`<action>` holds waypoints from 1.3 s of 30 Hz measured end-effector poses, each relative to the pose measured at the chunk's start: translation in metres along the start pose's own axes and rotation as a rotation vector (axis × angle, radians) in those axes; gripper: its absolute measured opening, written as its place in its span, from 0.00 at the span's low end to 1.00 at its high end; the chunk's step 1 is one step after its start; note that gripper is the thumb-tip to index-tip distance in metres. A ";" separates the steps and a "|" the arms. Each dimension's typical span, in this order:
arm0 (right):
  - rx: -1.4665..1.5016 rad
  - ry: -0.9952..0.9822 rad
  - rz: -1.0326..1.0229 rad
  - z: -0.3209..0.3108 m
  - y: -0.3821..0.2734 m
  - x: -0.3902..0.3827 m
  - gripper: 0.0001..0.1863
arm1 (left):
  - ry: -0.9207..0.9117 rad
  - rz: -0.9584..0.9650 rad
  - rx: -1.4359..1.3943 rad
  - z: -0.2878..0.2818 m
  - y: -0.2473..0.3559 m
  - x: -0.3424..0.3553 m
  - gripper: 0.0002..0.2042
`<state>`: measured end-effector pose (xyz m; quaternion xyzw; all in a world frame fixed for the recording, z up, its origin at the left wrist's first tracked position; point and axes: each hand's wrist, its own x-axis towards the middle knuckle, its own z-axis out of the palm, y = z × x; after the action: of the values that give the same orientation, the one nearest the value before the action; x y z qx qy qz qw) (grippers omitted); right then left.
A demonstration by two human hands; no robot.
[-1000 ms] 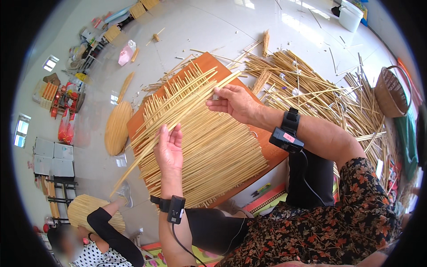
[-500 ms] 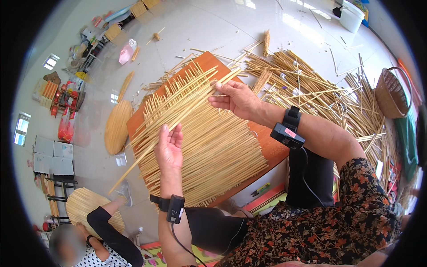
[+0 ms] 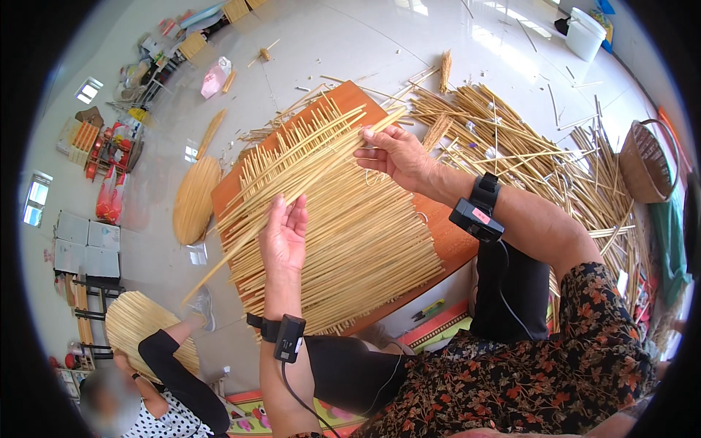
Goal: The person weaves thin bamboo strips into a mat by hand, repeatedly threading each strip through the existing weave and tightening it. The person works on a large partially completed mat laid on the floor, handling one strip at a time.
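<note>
Hands (image 3: 283,237) touch slender, straight stalks (image 3: 328,166).

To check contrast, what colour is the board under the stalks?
The board is orange-brown, best seen in the head view.

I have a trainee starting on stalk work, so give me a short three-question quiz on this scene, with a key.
1. Multiple choice. What lies on the straight-edged orange-brown board?
A) a round white bucket
B) a wide layer of thin straw-coloured stalks
C) a crumpled pink bag

2. True or false? The brown woven basket with a hoop handle is to the right of the board in the picture.

3. Short answer. One long, thin straw-coloured stalk runs diagonally past both hands. Which is nearer its lower-left end, the person's left grip or right grip?

Key: 1. B. 2. True. 3. The left grip.
</note>
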<state>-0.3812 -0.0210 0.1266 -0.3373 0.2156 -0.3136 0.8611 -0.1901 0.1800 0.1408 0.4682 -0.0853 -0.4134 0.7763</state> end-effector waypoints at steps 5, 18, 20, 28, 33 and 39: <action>-0.007 -0.007 0.010 0.002 -0.003 -0.002 0.10 | -0.022 0.042 -0.001 0.002 0.000 -0.002 0.10; -0.004 0.039 0.020 0.004 -0.007 -0.004 0.10 | -0.043 0.117 0.029 0.010 -0.005 -0.006 0.10; -0.016 0.054 0.024 0.002 -0.005 -0.003 0.10 | -0.075 0.134 0.037 0.007 -0.008 -0.005 0.10; -0.008 0.060 -0.015 -0.023 0.003 0.020 0.10 | -0.077 0.212 -0.007 -0.008 -0.001 0.001 0.09; -0.063 0.035 -0.007 -0.048 -0.006 0.024 0.10 | -0.075 0.228 0.011 -0.001 -0.003 -0.008 0.11; -0.062 0.088 -0.007 -0.058 -0.011 0.033 0.08 | -0.012 0.274 0.028 -0.013 0.009 -0.008 0.11</action>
<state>-0.3960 -0.0760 0.0901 -0.3505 0.2617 -0.3241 0.8388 -0.1838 0.1967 0.1426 0.4606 -0.1592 -0.3050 0.8182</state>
